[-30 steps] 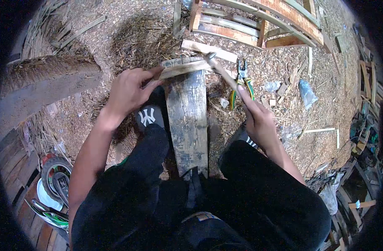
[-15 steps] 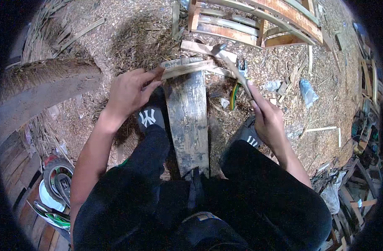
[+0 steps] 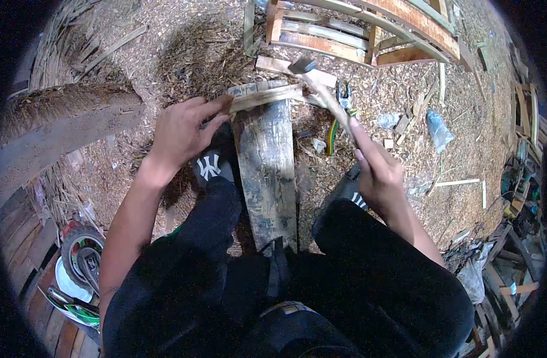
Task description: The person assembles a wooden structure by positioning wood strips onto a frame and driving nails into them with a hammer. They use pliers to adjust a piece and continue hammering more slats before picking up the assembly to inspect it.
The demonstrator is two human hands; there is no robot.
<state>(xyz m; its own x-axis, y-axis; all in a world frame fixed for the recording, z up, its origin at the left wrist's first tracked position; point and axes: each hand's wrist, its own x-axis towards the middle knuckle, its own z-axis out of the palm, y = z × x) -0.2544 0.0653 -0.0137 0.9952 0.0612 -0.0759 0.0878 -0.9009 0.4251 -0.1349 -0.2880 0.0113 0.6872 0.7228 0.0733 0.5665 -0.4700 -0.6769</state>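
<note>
My left hand [image 3: 184, 131] pinches the left end of a short wooden strip [image 3: 264, 98], which lies crosswise over the far end of a worn plank [image 3: 266, 173] between my legs. In my right hand [image 3: 379, 170] is a hammer [image 3: 330, 101], gripped by its wooden handle. The dark hammer head is raised just beyond the strip's right end, above a pale board [image 3: 273, 65]. A green and yellow handled tool [image 3: 332, 137] lies on the ground to the right of the plank.
A slatted wooden frame [image 3: 321, 43] stands at the top. Plastic bottles [image 3: 438, 131] and wood offcuts lie on the chip-covered ground at right. A large curved timber [image 3: 64, 131] is at left, above a wheel [image 3: 82, 256]. Scrap wood lines the right edge.
The hammer head has swung slightly left and toward the top of the view, with my right hand moving slightly left. My left hand keeps its pinch on the strip.
</note>
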